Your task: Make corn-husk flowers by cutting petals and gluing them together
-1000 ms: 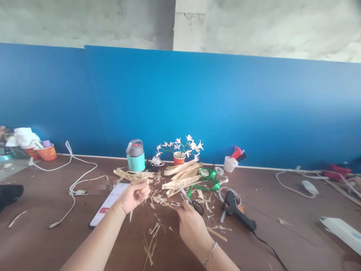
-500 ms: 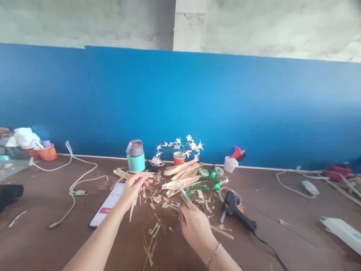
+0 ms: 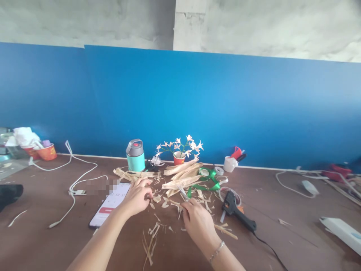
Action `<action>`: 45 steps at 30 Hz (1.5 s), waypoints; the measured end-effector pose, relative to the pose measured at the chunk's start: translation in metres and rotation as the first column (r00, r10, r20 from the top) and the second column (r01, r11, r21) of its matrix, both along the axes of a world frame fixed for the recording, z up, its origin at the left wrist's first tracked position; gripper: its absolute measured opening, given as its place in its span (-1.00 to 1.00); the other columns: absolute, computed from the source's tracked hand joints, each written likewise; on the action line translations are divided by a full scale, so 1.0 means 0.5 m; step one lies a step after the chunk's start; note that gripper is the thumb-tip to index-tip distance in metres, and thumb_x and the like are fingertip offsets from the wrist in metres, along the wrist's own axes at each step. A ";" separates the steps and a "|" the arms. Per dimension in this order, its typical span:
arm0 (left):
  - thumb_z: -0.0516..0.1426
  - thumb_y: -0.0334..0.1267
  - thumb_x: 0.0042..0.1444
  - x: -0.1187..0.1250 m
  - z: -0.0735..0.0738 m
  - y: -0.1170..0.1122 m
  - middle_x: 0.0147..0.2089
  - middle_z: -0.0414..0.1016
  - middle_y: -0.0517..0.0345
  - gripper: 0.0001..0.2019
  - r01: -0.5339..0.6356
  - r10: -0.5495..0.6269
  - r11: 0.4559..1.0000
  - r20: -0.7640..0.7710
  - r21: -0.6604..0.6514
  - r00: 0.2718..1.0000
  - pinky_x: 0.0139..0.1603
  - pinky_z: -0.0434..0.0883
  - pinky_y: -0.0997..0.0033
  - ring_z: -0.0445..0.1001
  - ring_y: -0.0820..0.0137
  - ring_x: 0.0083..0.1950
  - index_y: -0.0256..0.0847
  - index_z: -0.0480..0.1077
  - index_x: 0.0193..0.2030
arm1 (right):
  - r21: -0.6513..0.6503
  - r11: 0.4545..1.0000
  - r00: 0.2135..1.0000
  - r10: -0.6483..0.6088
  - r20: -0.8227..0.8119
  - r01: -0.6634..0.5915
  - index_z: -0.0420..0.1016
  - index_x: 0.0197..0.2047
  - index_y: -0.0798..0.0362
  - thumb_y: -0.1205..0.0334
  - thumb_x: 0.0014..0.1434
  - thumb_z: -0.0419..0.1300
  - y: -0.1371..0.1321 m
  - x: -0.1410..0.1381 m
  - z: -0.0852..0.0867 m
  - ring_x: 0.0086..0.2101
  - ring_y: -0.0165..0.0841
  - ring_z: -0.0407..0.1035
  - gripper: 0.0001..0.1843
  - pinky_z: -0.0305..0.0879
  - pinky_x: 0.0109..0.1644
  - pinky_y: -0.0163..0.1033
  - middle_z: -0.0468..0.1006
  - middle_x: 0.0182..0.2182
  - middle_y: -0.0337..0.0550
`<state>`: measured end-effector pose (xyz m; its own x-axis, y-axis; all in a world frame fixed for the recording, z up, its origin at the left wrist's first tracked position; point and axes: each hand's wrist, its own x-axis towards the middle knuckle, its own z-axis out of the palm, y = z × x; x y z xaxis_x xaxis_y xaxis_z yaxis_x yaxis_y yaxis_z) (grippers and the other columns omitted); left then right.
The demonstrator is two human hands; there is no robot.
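1. Patterned orange paper cup (image 3: 47, 152), purple item (image 3: 46, 143) inside.
2. Your left hand (image 3: 138, 196): fingers bent beside papery tan scraps (image 3: 157, 198); whether gripping, I cannot tell.
3. Red-orange paper cup (image 3: 179, 161) holding white-petalled flowers (image 3: 193, 145).
4. Your right hand (image 3: 199, 220): fingers closed on a straight tan strip (image 3: 229, 233), slanting under your palm near silver scissor blades (image 3: 182, 192).
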<state>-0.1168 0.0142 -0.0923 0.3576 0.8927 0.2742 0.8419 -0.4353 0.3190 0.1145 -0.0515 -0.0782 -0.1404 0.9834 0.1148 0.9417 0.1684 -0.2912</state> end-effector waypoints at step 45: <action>0.07 -0.49 -0.01 0.095 0.006 -0.037 -0.19 0.40 0.07 -0.82 0.280 -0.281 0.951 -0.009 0.130 0.960 0.00 0.20 0.16 0.25 0.24 -0.04 -0.16 0.45 -0.47 | 0.047 0.999 1.000 -0.007 -0.020 0.008 0.48 -0.27 0.00 0.41 0.17 -0.04 0.005 0.005 -0.010 -0.24 -0.37 0.39 -0.72 0.19 -0.20 -0.37 0.46 -0.29 -0.16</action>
